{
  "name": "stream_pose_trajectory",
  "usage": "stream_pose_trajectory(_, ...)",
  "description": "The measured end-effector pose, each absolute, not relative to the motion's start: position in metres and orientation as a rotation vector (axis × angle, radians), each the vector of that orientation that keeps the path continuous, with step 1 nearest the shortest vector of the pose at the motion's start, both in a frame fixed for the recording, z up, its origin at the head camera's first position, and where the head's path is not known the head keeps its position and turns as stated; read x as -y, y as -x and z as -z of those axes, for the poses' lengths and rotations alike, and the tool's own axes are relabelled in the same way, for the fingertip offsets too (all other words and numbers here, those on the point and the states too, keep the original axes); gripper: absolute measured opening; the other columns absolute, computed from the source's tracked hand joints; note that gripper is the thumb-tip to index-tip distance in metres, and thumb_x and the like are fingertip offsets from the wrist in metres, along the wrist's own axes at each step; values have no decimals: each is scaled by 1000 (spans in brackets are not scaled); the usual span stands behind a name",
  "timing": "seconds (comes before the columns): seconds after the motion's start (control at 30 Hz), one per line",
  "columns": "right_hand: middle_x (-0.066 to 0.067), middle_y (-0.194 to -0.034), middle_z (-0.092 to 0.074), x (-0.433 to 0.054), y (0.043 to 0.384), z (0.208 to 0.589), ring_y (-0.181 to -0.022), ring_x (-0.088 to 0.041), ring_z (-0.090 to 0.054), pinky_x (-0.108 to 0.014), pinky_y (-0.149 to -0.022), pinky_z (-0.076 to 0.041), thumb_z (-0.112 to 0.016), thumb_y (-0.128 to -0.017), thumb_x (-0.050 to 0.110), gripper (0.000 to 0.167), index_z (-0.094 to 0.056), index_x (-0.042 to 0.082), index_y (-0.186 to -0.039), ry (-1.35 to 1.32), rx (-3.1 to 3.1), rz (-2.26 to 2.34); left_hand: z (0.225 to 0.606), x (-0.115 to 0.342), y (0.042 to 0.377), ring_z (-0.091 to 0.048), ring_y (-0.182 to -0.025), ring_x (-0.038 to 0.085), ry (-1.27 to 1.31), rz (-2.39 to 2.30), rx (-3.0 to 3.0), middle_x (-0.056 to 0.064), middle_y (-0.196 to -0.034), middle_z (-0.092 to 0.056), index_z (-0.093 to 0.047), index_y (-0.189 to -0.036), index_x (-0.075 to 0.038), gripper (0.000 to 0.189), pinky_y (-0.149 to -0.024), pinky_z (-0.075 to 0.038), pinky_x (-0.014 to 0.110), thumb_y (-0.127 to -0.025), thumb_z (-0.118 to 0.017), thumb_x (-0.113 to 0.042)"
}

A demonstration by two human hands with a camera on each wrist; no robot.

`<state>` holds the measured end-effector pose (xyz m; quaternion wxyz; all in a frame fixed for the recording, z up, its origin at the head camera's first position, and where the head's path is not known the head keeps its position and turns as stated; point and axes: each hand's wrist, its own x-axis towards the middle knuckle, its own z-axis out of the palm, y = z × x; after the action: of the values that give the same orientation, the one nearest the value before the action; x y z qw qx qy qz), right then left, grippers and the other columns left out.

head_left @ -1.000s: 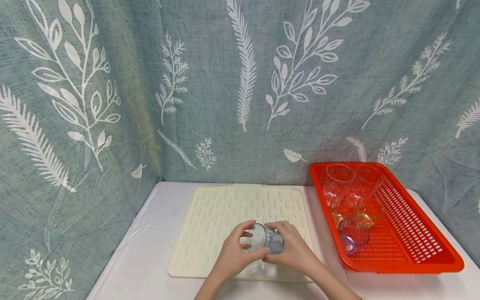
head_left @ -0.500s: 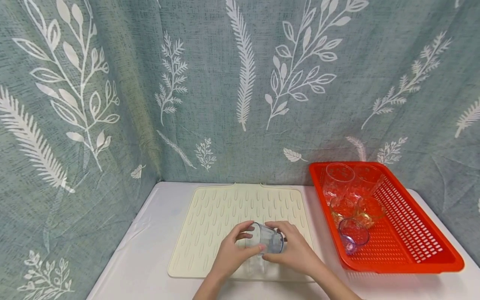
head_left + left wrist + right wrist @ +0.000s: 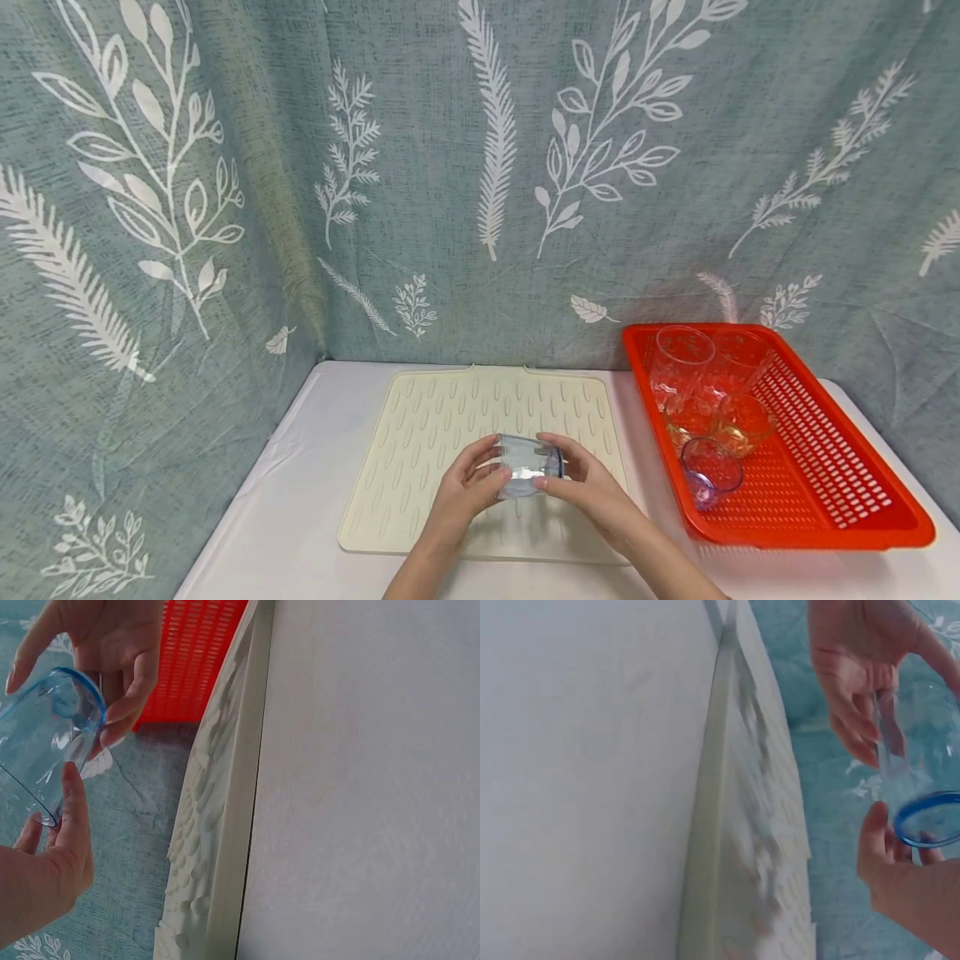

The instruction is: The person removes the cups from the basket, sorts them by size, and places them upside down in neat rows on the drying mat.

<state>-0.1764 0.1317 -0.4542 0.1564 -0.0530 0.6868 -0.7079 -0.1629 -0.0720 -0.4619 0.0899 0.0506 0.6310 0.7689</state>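
Note:
A clear, blue-tinted drinking glass (image 3: 522,467) is held on its side between both hands, over a cream ridged mat (image 3: 420,433). My left hand (image 3: 467,493) grips one end, thumb on the near side and fingers around the far side. At the other end, where a darker blue ring shows, my right hand (image 3: 596,492) grips it in the same way. The left wrist view shows the glass (image 3: 45,742) tilted, with the fingertips of both hands on its wall. In the right wrist view the blue ring (image 3: 930,817) lies by the right hand's fingers.
A red perforated basket (image 3: 847,467) stands to the right of the mat. Inside it are tall clear glasses (image 3: 681,358), amber-tinted glasses (image 3: 742,425) and a purple-blue one (image 3: 711,471). Behind the white table (image 3: 292,483) hangs a green leaf-patterned curtain (image 3: 420,167).
The glass has turned from showing its open mouth to lying side-on to the head view. Both hands have shifted their fingers on it and risen slightly. The basket's glasses stay put.

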Motion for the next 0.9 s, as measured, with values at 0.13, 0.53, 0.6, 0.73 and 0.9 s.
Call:
stream_pose_trajectory(0.13, -18, -134, -48, -129, 176, 454, -109, -20, -57, -35, -94, -51, -71, -88, 14, 73, -31, 0, -148, 114, -1729, 2132, 462, 72, 163, -54, -120, 23, -158, -2349, -1801, 22, -147, -38, -33, -148, -1, 68, -92, -51, 33, -91, -62, -23)
stream_pose_trajectory(0.53, -10, -126, -56, -125, 174, 452, -106, -17, -60, -33, -94, -51, -66, -89, 8, 72, -26, -8, -147, 94, -1573, 2217, 460, 75, 163, -56, -116, 19, -166, -2416, -1702, 22, -148, -37, -30, -149, 1, 68, -93, -51, 32, -91, -59, -20)
stream_pose_trajectory(0.6, -11, -126, -55, -124, 174, 453, -105, -17, -61, -33, -94, -51, -67, -89, 8, 73, -26, -7, -147, 81, -1573, 2217, 460, 77, 163, -55, -117, 19, -168, -2398, -1711, 22, -148, -37, -30, -149, 1, 68, -93, -50, 30, -91, -60, -21)
stream_pose_trajectory(0.73, -15, -129, -53, -121, 176, 455, -106, -17, -60, -34, -96, -50, -69, -88, 9, 74, -27, -7, -146, 77, -1588, 2210, 459, 84, 163, -50, -123, 21, -180, -2338, -1757, 20, -148, -38, -31, -149, 0, 66, -97, -45, 30, -93, -59, -22)
stream_pose_trajectory(0.9, -17, -133, -50, -117, 181, 458, -108, -18, -59, -37, -99, -48, -71, -86, 8, 73, -30, -7, -145, 99, -1609, 2204, 457, 102, 168, -44, -131, 27, -123, -2289, -1950, 15, -146, -42, -38, -146, -4, 60, -108, -38, 40, -95, -61, -26)
